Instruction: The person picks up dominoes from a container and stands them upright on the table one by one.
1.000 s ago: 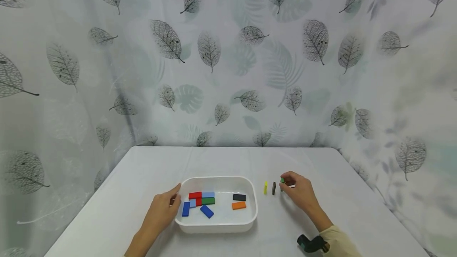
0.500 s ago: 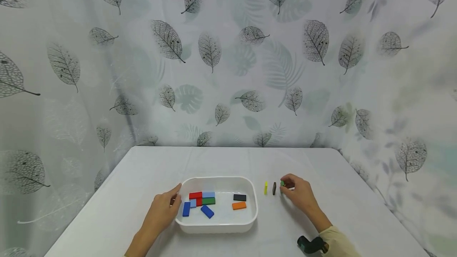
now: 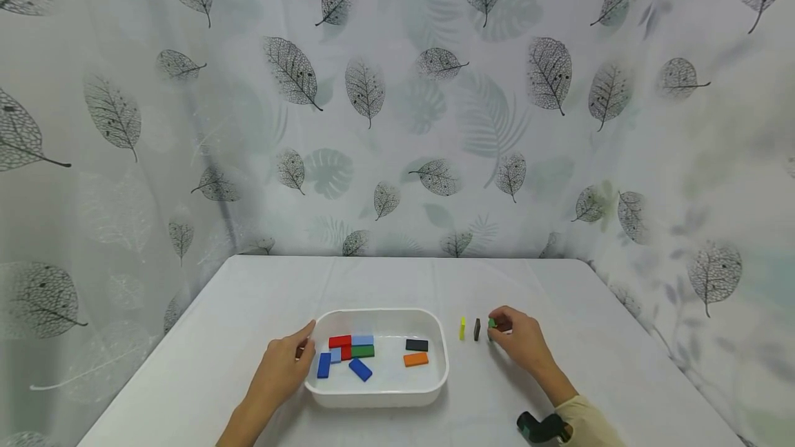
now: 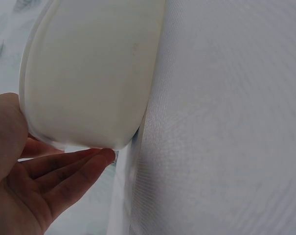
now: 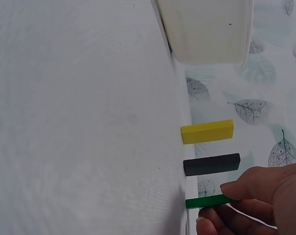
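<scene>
My right hand pinches a thin green block between thumb and fingertips. The block stands on its short end on the white table, its upper end partly covered by the thumb. Beside it, in a row toward the tub, stand a black block and a yellow block, both upright and apart. My left hand rests at the left end of a white tub, with fairly straight fingers touching its outer wall in the left wrist view.
Inside the tub, several blocks lie flat: red, light blue, green, dark blue, black and orange. A leaf-patterned curtain hangs behind the table. A black wrist device is at the right sleeve.
My right hand has come down slightly with the green block and shifted a touch right. The left hand, the tub and the other blocks have stayed in place.
</scene>
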The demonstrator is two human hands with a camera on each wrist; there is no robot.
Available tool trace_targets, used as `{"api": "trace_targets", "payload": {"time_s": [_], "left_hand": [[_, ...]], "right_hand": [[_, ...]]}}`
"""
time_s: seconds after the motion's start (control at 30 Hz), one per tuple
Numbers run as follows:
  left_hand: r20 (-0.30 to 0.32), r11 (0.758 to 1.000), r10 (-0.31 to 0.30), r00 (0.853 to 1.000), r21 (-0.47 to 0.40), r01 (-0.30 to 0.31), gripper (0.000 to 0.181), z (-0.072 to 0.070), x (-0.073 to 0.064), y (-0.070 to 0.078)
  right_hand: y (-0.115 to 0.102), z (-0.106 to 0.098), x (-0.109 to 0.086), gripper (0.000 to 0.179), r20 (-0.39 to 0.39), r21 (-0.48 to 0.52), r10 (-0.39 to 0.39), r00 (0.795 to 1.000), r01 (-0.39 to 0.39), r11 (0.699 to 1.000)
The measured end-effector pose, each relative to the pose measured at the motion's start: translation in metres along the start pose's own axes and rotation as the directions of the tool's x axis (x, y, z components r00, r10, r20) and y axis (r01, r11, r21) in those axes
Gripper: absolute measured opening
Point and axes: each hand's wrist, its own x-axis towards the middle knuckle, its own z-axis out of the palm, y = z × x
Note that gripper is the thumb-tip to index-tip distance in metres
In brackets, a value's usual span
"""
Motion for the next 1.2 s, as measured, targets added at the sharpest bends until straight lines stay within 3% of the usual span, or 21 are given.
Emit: {"api": "trace_targets", "payload": {"time_s": [0.33, 0.5, 0.67, 0.83, 0.93, 1.2], "left_hand": [[0.01, 1.0, 0.008, 1.0, 0.006, -0.008, 0.043, -0.003, 0.0, 0.003], [0.013, 1.0, 0.003, 1.0, 0.007, -0.003, 0.043, -0.002, -0.001, 0.003], [0.021, 1.0, -0.016, 1.0, 0.001, 0.016, 0.043, -0.003, -0.001, 0.003], [0.027, 1.0, -0.015, 1.0, -0.001, 0.015, 0.044, -0.004, 0.0, 0.002], [0.025, 1.0, -0.011, 1.0, 0.001, 0.011, 0.044, -0.004, 0.001, 0.002], [0.021, 1.0, -0.013, 1.0, -0.002, 0.013, 0.043, -0.003, 0.001, 0.001]], "right_hand": [[0.001, -0.001, -0.001, 0.029, 0.015, -0.003, 0.038, 0.999, -0.038, 0.999], [-0.001, -0.003, -0.003, 0.033, -0.035, -0.005, 0.028, 0.999, -0.028, 1.0], [-0.011, -0.001, -0.003, 0.039, -0.171, -0.04, -0.082, 0.982, 0.076, 0.996], [-0.034, 0.007, -0.005, 0.037, -0.274, -0.129, -0.268, 0.924, 0.241, 0.962], [-0.052, 0.012, -0.007, 0.037, -0.256, -0.166, -0.346, 0.903, 0.312, 0.936], [-0.088, 0.031, -0.012, 0.034, -0.08, -0.133, -0.408, 0.91, 0.396, 0.909]]}}
